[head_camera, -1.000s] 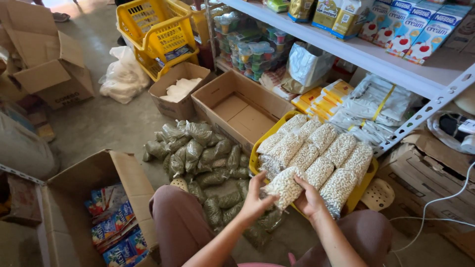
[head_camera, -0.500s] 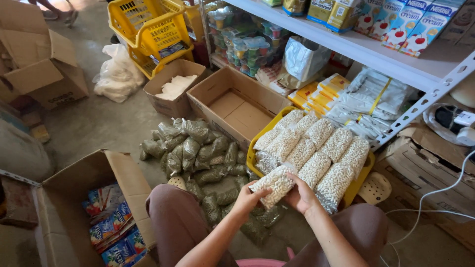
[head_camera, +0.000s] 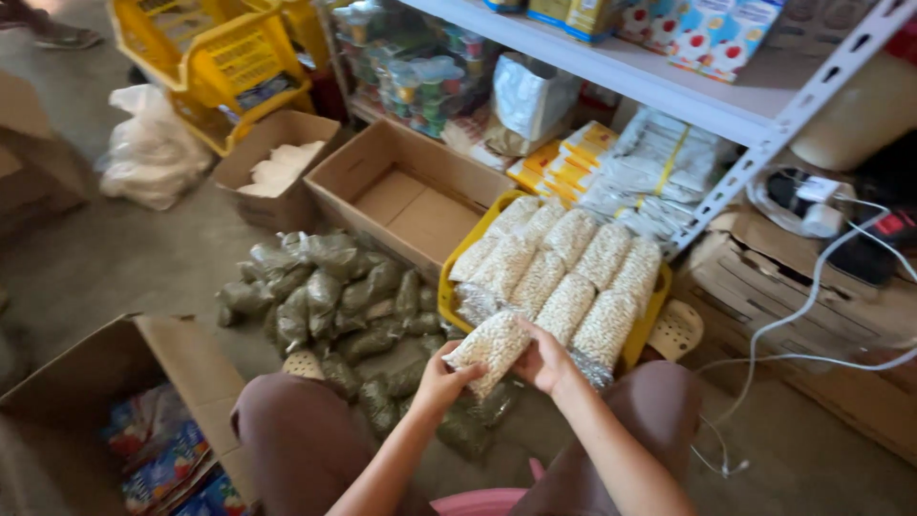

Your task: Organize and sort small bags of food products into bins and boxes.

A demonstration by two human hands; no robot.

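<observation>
Both hands hold one clear bag of pale beans [head_camera: 492, 346] just in front of a yellow crate [head_camera: 458, 287]. My left hand [head_camera: 441, 379] grips its near lower end, and my right hand [head_camera: 546, 360] grips its right side. The crate is packed with several more bags of pale beans [head_camera: 564, 268] lying in rows. To the left, on the floor, a heap of clear bags of green beans [head_camera: 330, 291] spreads out in front of my knees.
An open empty cardboard box [head_camera: 411, 196] stands behind the heap, and a smaller box with white bags [head_camera: 277, 172] beside it. A box of colourful packets [head_camera: 143, 430] is at lower left. Yellow baskets [head_camera: 215, 67], a metal shelf [head_camera: 659, 76] and white cables [head_camera: 802, 315] surround me.
The bag in my hands has been drawn down and left, off the crate's near edge toward my knees. The view has tilted slightly downward.
</observation>
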